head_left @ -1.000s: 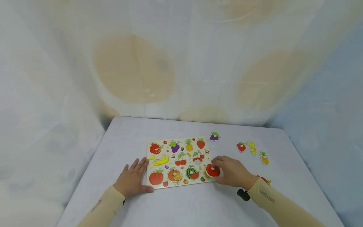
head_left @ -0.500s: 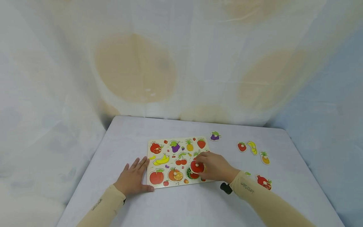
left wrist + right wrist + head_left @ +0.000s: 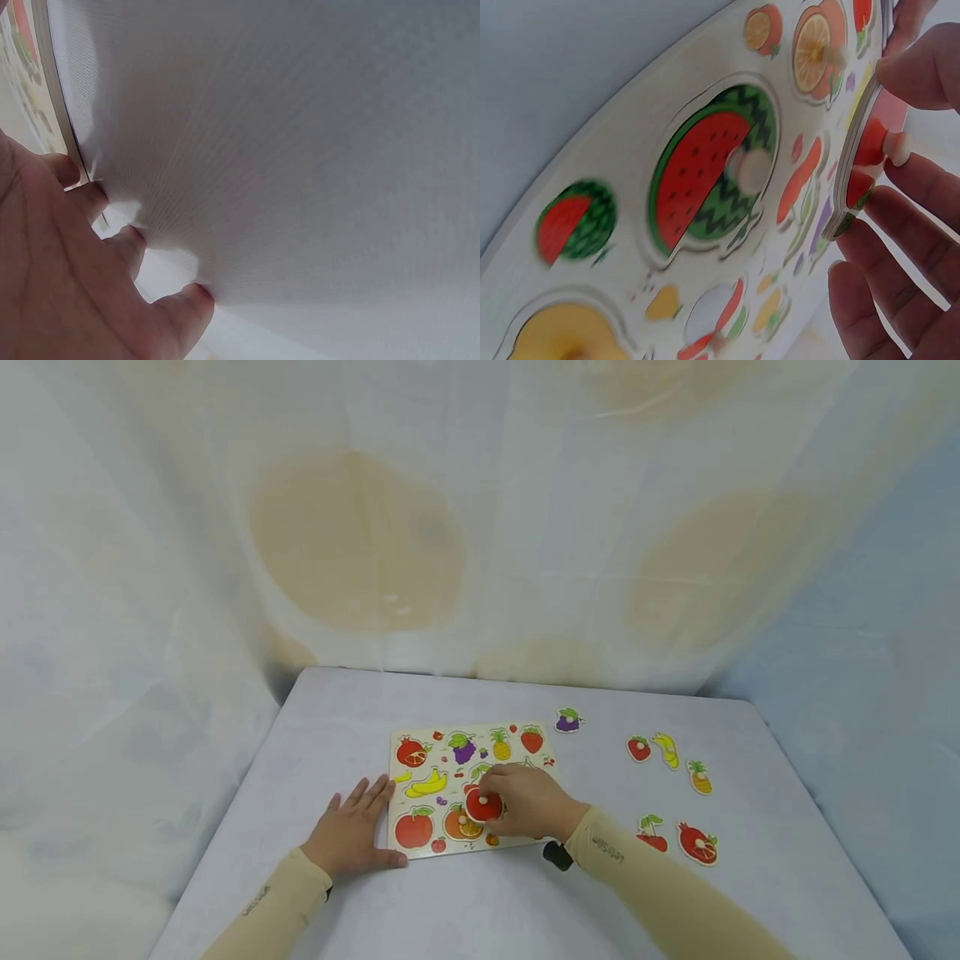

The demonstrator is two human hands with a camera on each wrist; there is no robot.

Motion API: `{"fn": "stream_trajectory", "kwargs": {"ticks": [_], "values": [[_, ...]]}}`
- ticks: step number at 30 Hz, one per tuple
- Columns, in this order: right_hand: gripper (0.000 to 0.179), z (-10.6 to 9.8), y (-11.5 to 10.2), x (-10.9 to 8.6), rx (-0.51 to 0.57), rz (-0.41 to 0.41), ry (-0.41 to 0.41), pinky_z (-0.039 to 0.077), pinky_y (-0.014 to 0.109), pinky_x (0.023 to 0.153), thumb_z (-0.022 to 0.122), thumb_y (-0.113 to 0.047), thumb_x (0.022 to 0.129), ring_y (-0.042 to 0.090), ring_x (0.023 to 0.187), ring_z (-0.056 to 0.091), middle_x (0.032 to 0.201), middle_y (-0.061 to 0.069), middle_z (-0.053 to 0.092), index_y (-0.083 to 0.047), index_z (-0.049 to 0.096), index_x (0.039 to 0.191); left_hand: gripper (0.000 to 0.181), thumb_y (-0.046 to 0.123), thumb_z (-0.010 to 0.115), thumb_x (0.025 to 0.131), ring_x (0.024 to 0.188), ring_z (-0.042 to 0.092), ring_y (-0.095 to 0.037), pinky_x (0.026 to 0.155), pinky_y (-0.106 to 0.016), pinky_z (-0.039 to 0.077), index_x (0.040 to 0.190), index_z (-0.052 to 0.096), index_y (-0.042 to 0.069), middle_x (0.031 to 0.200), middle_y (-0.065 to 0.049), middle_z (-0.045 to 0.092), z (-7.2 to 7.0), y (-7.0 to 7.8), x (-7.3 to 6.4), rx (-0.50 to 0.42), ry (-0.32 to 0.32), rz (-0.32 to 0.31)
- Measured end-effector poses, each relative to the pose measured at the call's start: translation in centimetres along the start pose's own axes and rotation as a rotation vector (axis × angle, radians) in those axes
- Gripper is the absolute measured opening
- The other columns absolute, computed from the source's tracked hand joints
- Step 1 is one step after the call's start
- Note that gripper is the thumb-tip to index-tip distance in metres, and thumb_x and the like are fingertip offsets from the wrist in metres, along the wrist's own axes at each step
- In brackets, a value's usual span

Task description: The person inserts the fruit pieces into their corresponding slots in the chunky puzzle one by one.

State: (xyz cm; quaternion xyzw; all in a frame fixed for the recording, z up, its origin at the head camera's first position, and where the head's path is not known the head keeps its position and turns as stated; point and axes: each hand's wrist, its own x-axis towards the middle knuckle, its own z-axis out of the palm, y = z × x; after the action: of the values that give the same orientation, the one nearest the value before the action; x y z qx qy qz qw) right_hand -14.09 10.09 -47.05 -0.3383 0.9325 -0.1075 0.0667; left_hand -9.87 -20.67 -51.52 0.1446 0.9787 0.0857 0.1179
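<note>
A cream wooden fruit puzzle board (image 3: 453, 794) lies flat on the table. My left hand (image 3: 348, 831) rests with spread fingers along its left edge, the thumb by the near left corner. Over the lower middle of the board, my right hand (image 3: 528, 797) holds a red apple puzzle piece (image 3: 483, 807) between thumb and fingers. In the right wrist view the apple piece (image 3: 868, 150) is tilted, its small knob facing the fingers. Knobbed orange (image 3: 814, 56) and watermelon (image 3: 712, 161) pieces sit in the board. The bare apple recess (image 3: 413, 831) shows near my left thumb.
Loose puzzle pieces lie right of the board: grapes (image 3: 568, 721), strawberry (image 3: 638, 748), bananas (image 3: 666, 750), pineapple (image 3: 699, 778), cherries (image 3: 652, 837) and pomegranate (image 3: 697, 843). A draped cloth wall (image 3: 480, 527) rises behind the white table (image 3: 450, 910).
My right hand has carried the apple piece leftward across the board, from its right edge to the middle. The loose cherry piece has come out from behind the forearm. My left hand stays still.
</note>
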Motion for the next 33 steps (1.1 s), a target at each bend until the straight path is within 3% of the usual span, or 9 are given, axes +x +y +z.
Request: {"fn": "stream_trajectory", "kwargs": {"ticks": [7, 16, 27, 33], "values": [[0.038, 0.9, -1.9, 1.8, 0.019, -0.013, -0.024, 0.053, 0.021, 0.079, 0.085, -0.043, 0.077, 0.009, 0.098, 0.058, 0.113, -0.009, 0.064, -0.025, 0.073, 0.108, 0.120, 0.074, 0.074, 0.068, 0.148, 0.019, -0.039, 0.111, -0.068, 0.019, 0.158, 0.027, 0.010, 0.163, -0.008, 0.024, -0.4, 0.5, -0.4, -0.004, -0.012, 0.000], [0.037, 2.3, -4.1, 4.0, 0.027, -0.094, -0.051, 0.052, 0.022, 0.081, 0.083, -0.042, 0.079, 0.006, 0.092, 0.056, 0.109, -0.011, 0.063, -0.025, 0.072, 0.110, 0.121, 0.076, 0.073, 0.067, 0.148, 0.019, -0.039, 0.111, -0.069, 0.019, 0.159, 0.027, 0.011, 0.163, -0.008, 0.023, -0.4, 0.4, -0.5, 0.001, -0.006, -0.009], [0.037, 3.1, -5.5, 4.9, 0.026, -0.123, -0.075, 0.052, 0.027, 0.086, 0.082, -0.039, 0.079, 0.006, 0.101, 0.058, 0.116, -0.013, 0.064, -0.028, 0.071, 0.113, 0.121, 0.078, 0.071, 0.067, 0.148, 0.019, -0.039, 0.111, -0.069, 0.019, 0.158, 0.028, 0.011, 0.163, -0.008, 0.024, -0.2, 0.6, -0.6, -0.002, 0.003, 0.000], [0.035, 3.9, -6.1, 5.3, -0.041, -0.185, -0.029, 0.052, 0.024, 0.084, 0.080, -0.041, 0.080, 0.006, 0.102, 0.059, 0.116, -0.013, 0.065, -0.028, 0.071, 0.110, 0.122, 0.080, 0.070, 0.066, 0.147, 0.020, -0.039, 0.110, -0.069, 0.020, 0.158, 0.029, 0.011, 0.163, -0.008, 0.024, -0.1, 0.6, -0.7, -0.001, 0.009, 0.007]]}}
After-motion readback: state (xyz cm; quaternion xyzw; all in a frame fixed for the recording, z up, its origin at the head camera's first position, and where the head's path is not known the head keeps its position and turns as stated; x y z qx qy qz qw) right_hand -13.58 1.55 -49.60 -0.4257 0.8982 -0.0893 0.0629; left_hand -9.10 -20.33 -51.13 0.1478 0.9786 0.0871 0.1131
